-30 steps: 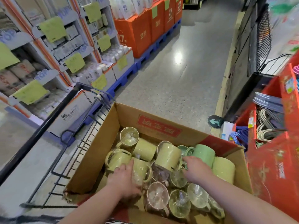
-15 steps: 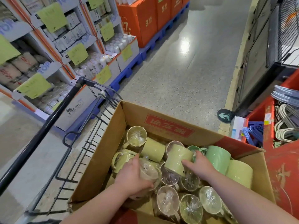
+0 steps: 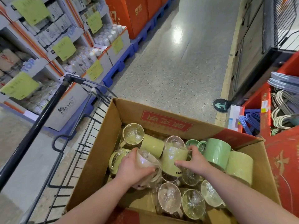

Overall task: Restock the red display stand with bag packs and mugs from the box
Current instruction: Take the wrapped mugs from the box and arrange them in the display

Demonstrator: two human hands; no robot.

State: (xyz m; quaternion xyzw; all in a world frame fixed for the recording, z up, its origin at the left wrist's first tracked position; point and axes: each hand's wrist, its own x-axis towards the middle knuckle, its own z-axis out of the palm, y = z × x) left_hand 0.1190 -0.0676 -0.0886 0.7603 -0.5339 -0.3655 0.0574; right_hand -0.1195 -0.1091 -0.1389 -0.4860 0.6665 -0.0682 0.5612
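Both hands are down in the cardboard box (image 3: 103,143), which sits on a black wire cart (image 3: 40,120) in a shop aisle. The left hand (image 3: 131,172) is wrapped round a pale mug (image 3: 145,159) in clear film, with the fingers curled over its side. That one's tilted, with its filmed-over mouth pointing up and away from the person and its handle sticking out to the right. The right hand (image 3: 194,164) has hold of a yellow-green mug (image 3: 173,160), thumb pressed on the side and fingers hooked over the far end. It's lying down with its long axis running roughly away from the person, and there's black lettering at the near end. Can't really tell which end is the mouth on that one. The two mugs are right beside each other in the middle of the box. Around them it's a jumble: a row of wrapped mugs (image 3: 169,198) along the near edge stands with mouths up. A mint green mug (image 3: 216,152) and another yellow-green one (image 3: 239,167) lie on their sides at the right. The red display stand (image 3: 284,159) is just right of the box, with bundles of hangers (image 3: 281,120) in its bins.
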